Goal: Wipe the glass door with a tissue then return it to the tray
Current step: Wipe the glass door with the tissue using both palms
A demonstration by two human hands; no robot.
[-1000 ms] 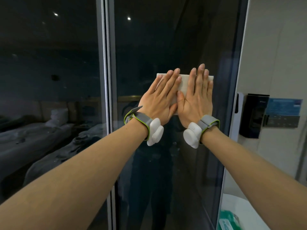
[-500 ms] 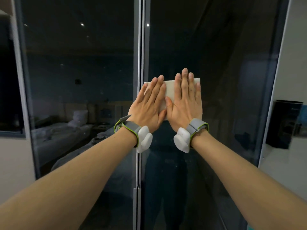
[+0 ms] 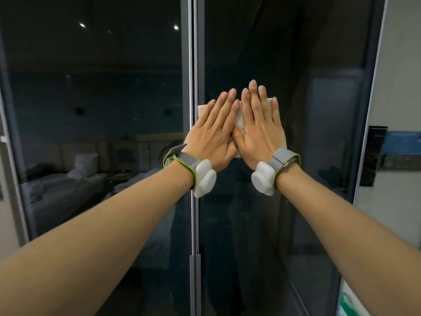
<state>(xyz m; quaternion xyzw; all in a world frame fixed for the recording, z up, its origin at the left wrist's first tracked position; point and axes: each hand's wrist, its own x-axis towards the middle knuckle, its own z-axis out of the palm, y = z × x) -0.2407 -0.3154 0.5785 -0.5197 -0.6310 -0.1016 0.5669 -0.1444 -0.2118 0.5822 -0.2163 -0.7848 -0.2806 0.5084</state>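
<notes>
Our left hand (image 3: 210,135) and right hand (image 3: 259,133) press the tissue (image 3: 239,120) flat against the glass door (image 3: 319,133), fingers straight and together. Its long axis runs sideways beneath both palms

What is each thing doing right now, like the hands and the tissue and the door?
left hand: flat, fingers straight, pressing the tissue
right hand: flat, pressing the tissue
tissue: folded, pinned against the glass
glass door: shut, dark, reflecting a bedroom
wristbands: strapped on both wrists

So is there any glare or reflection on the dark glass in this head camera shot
Head view: the dark glass door mirrors two ceiling lights and a dim bedroom; no glare washes out the white folded tissue under the flat left hand and right hand; forearms bulge at wide-angle edges.
</notes>
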